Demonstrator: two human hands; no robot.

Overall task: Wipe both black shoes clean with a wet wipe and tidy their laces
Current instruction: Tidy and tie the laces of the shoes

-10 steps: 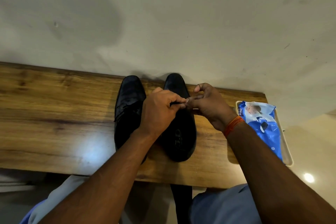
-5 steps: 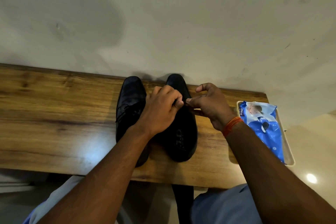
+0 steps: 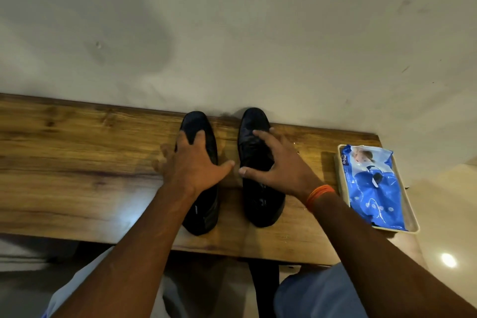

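Note:
Two black shoes stand side by side on the wooden table (image 3: 77, 162), toes toward the wall, with a narrow gap between them. My left hand (image 3: 192, 162) rests spread over the middle of the left shoe (image 3: 204, 219), its thumb pointing into the gap. Over the lace area of the right shoe (image 3: 263, 209) lies my right hand (image 3: 278, 162), fingers spread and thumb at the shoe's inner side. Both hands hide the laces. A blue wet wipe pack (image 3: 374, 188) lies at the right end of the table.
The wipe pack lies in a shallow cream tray (image 3: 410, 214) at the table's right edge. A plain wall rises directly behind the shoes' toes. Bare wood stretches to the left of the shoes. My knees show below the table's front edge.
Both hands were pinching a lace together over the right shoe. They have let go and parted, one now lying on each shoe. The shoes stand slightly further apart.

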